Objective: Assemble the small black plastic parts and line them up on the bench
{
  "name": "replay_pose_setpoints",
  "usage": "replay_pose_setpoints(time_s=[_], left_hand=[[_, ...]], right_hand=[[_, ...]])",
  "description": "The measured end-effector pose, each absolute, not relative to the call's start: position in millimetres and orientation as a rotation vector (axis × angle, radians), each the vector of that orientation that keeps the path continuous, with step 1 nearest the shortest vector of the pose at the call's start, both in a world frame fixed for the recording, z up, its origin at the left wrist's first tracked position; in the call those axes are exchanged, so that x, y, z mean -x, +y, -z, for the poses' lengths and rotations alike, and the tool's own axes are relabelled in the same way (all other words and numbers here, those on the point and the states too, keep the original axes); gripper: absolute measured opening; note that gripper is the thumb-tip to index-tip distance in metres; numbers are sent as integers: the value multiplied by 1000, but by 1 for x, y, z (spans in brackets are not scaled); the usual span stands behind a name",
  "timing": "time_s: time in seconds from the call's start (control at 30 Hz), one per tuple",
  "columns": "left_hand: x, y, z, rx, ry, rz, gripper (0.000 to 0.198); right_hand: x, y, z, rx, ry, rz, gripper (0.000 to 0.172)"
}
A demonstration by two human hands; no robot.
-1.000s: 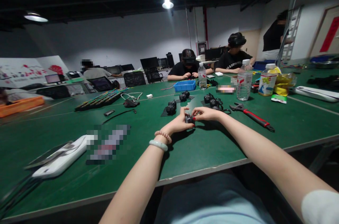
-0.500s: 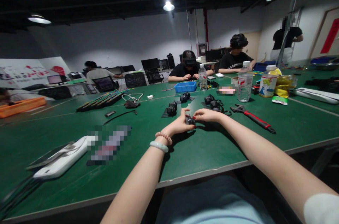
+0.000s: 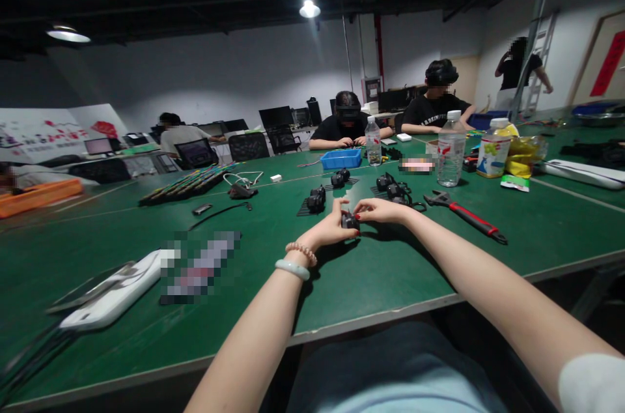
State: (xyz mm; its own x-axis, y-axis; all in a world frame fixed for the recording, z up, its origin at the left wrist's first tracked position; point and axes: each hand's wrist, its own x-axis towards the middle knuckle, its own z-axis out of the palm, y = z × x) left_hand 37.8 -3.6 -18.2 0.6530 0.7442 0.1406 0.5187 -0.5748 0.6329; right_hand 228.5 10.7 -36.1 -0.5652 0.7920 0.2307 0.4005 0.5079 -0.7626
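Low over the green table point(image 3: 385, 276), my left hand point(image 3: 333, 225) is closed around a small black part point(image 3: 349, 221), thumb on the near side and index finger beyond it. From the right, the fingertips of my right hand point(image 3: 374, 212) pinch the same part. Its exact kind is too small to make out. Just beyond my hands, similar black parts stand on dark slatted pieces: one on the left point(image 3: 317, 199), one farther back point(image 3: 340, 178), and a cluster on the right point(image 3: 390, 187). An adjustable wrench point(image 3: 469, 216) with red-and-black handle lies right of my right hand.
A blue tray point(image 3: 340, 159) and water bottles point(image 3: 450, 151) stand toward the back. Leftward lie a white power strip point(image 3: 120, 292), a black cable point(image 3: 219, 212) and a bundle of coloured wires point(image 3: 188, 185). Co-workers point(image 3: 347, 123) sit across the table.
My hands stay on the small black part with almost no movement. The view has shifted slightly. In the background, the standing person at the right has changed arm position.
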Motion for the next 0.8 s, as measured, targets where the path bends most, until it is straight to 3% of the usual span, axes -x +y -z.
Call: replay_pose_setpoints(time_s=[0.2,0.8], left_hand=[[-39,-5,17,-2262,994,-569,76],[-40,-7,16,-2296,988,-550,70]], right_hand=[[-229,7,36,840,-2111,-1061,43],[-228,5,34,858,-2124,-993,34]])
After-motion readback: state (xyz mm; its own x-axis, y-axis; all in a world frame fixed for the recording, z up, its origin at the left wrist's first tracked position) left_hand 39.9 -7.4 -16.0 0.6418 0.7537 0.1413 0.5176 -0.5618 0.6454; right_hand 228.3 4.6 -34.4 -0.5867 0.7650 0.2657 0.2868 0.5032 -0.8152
